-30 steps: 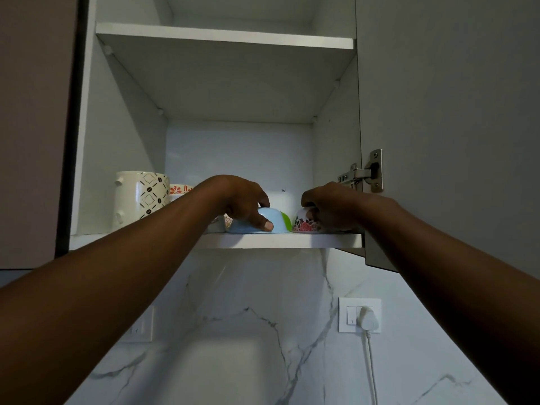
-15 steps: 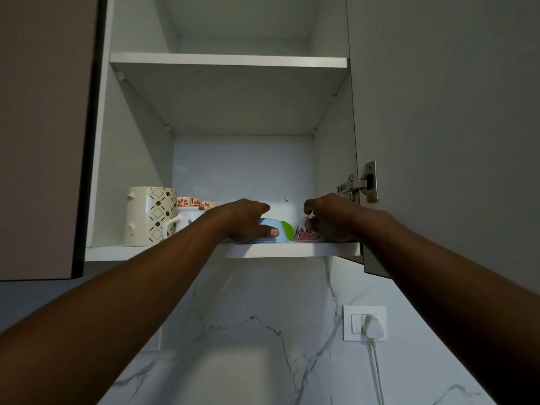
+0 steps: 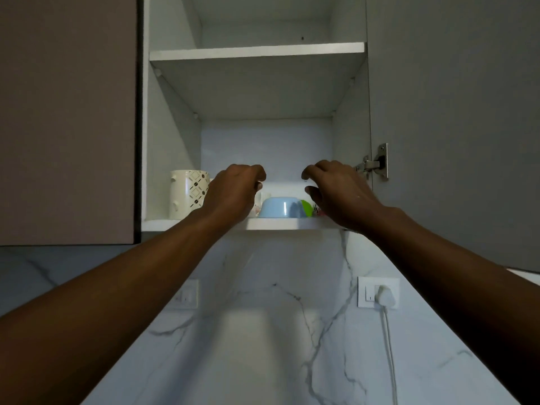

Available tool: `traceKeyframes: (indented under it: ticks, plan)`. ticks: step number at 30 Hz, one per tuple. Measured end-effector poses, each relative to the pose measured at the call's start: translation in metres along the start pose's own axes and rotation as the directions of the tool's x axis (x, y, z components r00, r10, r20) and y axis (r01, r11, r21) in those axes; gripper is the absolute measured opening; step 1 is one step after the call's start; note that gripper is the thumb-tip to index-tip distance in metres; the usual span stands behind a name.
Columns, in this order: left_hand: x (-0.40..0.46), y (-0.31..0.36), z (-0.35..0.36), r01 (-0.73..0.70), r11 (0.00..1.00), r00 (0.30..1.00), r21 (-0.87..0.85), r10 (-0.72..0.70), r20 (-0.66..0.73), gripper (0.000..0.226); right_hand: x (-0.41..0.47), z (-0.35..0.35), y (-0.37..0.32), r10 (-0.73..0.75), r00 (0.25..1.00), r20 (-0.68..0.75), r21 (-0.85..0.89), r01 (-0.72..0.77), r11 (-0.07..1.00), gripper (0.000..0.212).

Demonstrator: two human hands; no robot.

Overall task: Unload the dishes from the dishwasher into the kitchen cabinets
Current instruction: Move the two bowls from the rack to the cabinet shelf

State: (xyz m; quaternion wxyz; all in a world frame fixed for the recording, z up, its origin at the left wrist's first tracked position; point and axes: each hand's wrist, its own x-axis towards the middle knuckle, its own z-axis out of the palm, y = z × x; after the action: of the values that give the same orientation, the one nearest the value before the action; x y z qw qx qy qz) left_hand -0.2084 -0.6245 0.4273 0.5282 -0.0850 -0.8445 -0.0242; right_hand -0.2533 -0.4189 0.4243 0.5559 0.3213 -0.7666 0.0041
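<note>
On the lower shelf [image 3: 280, 224] of the open white cabinet [image 3: 172, 135] a blue bowl [image 3: 280, 207] sits upside down, patterned mug [image 3: 187, 193] far left. Left hand [image 3: 233, 194] and right hand [image 3: 339, 191] hover above, loosely curled, holding nothing. Marble wall [image 3: 263, 331] below carries a socket [image 3: 378, 292].

A white marble-veined wall [image 3: 263, 331] runs below the cupboards. On it, at the right, a white switch plate [image 3: 378, 292] carries a white plug [image 3: 386, 296] whose cable [image 3: 391, 355] hangs down. Another white outlet [image 3: 187, 294] sits at the left.
</note>
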Motion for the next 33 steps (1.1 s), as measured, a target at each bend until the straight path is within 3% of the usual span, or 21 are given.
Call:
traceKeyframes:
  ticks: [7,13,19,28,33]
  plan:
    - [-0.085,0.015,-0.071,-0.010,0.995,0.990,0.096,-0.004,0.142,0.036,-0.059,-0.069,-0.046,-0.127,0.988,0.086,-0.061,0.132,0.989,0.027]
    - [-0.177,0.039,-0.132,0.025,0.998,0.973,0.059,-0.038,0.226,0.029,-0.125,-0.137,-0.102,0.005,0.984,0.178,-0.015,-0.003,1.000,0.028]
    - [-0.264,0.085,-0.178,0.070,0.996,0.915,0.052,-0.085,0.395,0.025,-0.210,-0.194,-0.156,0.001,0.927,0.374,0.082,-0.034,0.996,0.032]
    - [-0.315,0.181,-0.260,0.168,0.980,0.898,0.102,-0.195,0.394,0.027,-0.301,-0.301,-0.133,0.018,0.881,0.474,0.100,-0.074,0.992,0.034]
    - [-0.363,0.261,-0.283,0.244,0.959,0.845,0.147,-0.284,0.453,0.025,-0.376,-0.356,-0.110,-0.040,0.840,0.540,0.159,-0.055,0.986,0.032]
